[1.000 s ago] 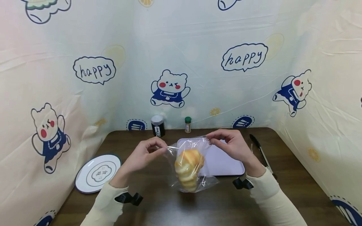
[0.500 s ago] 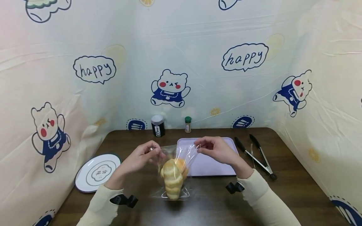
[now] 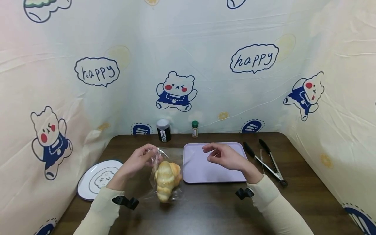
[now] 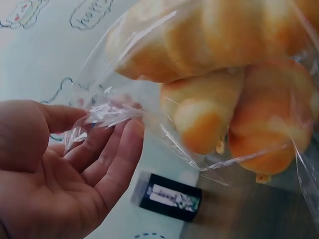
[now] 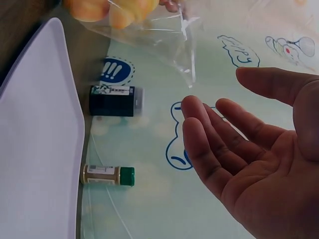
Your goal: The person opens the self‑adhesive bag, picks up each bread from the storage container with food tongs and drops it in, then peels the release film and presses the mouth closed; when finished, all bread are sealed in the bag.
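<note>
My left hand (image 3: 140, 162) pinches the gathered top edge of a clear plastic bag (image 4: 107, 113) between thumb and fingers. Inside hang several golden croissant-shaped bread rolls (image 3: 165, 179), low over the table and left of the lilac tray. My right hand (image 3: 224, 157) is above the tray (image 3: 199, 174), fingers loosely bent and thumb apart, with nothing in them. In the right wrist view a corner of the bag (image 5: 187, 55) stands a little away from those fingertips.
A white plate (image 3: 88, 182) lies at the left. Black-handled tongs (image 3: 271, 163) rest spread right of the tray. A dark jar with a grey lid (image 3: 164, 131) and a small green-capped spice bottle (image 3: 195, 129) stand at the back edge.
My right hand has let go of the bag after moving left. The left hand has carried the bag of rolls leftward, off the tray's front, uncovering the tray and tongs.
</note>
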A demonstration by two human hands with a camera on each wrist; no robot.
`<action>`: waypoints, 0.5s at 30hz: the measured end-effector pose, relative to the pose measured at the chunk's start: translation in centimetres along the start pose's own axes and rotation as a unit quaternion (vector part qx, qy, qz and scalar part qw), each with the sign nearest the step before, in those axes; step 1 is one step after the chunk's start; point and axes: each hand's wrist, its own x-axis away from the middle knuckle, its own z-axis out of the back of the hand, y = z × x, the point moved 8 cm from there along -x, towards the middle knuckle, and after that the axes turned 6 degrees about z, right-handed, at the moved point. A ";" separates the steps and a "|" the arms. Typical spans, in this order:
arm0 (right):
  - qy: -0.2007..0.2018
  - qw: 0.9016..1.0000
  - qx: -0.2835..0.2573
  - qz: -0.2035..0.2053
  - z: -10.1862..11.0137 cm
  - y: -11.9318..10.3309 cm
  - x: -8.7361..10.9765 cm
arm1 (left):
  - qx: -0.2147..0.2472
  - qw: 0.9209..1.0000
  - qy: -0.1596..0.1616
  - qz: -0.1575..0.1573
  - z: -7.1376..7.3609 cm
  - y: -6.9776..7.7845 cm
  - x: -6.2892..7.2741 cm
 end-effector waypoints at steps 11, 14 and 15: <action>-0.001 1.000 -0.001 0.001 0.5 0.7 0.2 | -0.010 0.993 0.107 0.051 2.7 -2.4 -1.9; 0.000 1.000 -0.001 -0.001 0.5 0.9 0.2 | -0.009 0.992 0.113 0.057 2.8 -3.0 -2.4; 0.000 1.000 0.000 -0.003 0.5 1.0 0.2 | -0.009 0.992 0.108 0.059 2.8 -3.3 -2.5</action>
